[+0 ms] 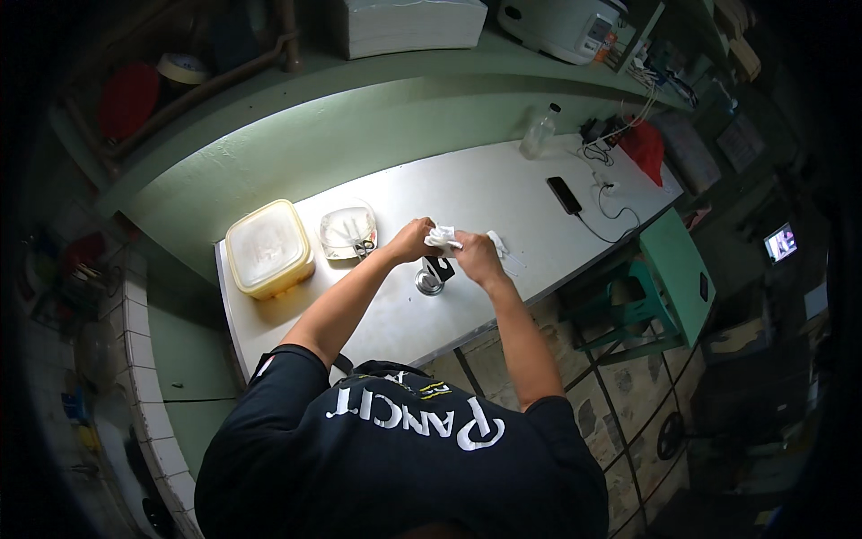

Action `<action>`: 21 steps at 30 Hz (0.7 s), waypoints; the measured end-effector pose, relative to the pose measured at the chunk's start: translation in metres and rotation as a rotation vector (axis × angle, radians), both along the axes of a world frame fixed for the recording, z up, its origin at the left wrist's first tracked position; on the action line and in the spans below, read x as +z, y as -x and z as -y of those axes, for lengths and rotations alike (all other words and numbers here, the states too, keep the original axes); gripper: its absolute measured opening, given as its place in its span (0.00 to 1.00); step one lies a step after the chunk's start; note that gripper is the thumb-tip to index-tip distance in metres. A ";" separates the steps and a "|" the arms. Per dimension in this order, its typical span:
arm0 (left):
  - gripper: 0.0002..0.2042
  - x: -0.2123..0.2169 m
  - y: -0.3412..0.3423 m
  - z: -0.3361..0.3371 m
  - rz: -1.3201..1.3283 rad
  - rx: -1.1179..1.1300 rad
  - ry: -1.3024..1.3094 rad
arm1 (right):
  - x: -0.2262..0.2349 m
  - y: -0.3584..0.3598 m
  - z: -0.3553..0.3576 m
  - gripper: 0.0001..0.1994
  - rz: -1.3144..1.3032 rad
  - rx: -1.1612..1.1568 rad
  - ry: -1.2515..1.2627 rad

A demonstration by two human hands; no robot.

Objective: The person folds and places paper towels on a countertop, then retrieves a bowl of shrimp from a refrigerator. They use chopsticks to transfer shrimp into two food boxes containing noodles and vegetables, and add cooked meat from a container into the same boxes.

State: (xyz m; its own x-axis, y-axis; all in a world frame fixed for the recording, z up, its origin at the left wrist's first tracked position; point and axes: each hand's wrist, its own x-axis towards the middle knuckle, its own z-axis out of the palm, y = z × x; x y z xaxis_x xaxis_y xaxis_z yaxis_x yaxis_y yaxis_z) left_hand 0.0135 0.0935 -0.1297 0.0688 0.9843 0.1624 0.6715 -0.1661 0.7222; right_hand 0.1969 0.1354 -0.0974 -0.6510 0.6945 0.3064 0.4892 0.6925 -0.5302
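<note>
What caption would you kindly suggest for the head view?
Left hand and right hand hold bunched white material over a white table, near a lidded container.

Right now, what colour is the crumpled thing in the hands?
The crumpled thing is white; it shows best in the head view.

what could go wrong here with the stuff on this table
The cloth, held in both hands (left, right), might brush and tip the metal stand close by. The phone could be dragged if something catches its cord, which loops near the table edge.
</note>
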 end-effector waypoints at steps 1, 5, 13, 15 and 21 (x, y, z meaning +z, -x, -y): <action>0.19 -0.010 0.006 0.001 -0.004 -0.063 0.000 | 0.002 0.002 0.008 0.04 0.020 0.002 0.010; 0.16 -0.024 0.014 0.004 0.055 -0.056 -0.039 | 0.009 0.003 0.021 0.03 0.022 0.018 0.020; 0.17 -0.049 0.011 0.002 -0.073 0.007 0.001 | -0.012 0.002 0.011 0.05 0.064 -0.052 0.049; 0.18 -0.048 0.009 0.008 -0.002 0.050 0.016 | -0.018 0.001 0.006 0.06 0.049 -0.105 0.060; 0.18 -0.049 0.009 0.011 0.132 0.067 0.061 | -0.037 0.010 0.009 0.06 0.038 -0.086 -0.029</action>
